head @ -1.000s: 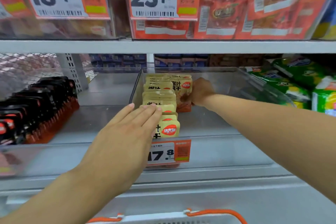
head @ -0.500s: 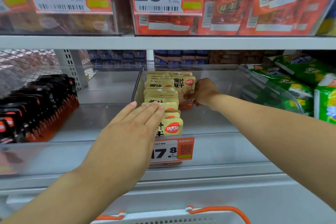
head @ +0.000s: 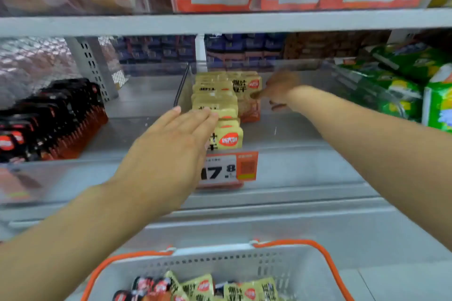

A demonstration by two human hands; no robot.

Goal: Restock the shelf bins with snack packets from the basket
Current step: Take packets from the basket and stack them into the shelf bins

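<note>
The left hand (head: pixel 168 151) lies flat, fingers straight, on the front yellow packets (head: pixel 220 115) in the clear bin (head: pixel 305 144). The right hand (head: pixel 278 91), blurred, seems loose beside the rear packets, holding nothing. More packets fill the basket (head: pixel 244 264) below.

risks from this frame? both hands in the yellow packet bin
1. The yellow packets stand in a loose leaning row; only the flat left hand steadies the front, so lifting it could let them topple forward.
2. The right hand is motion-blurred beside the rear packets and might knock them sideways into the bare part of the clear bin.
</note>
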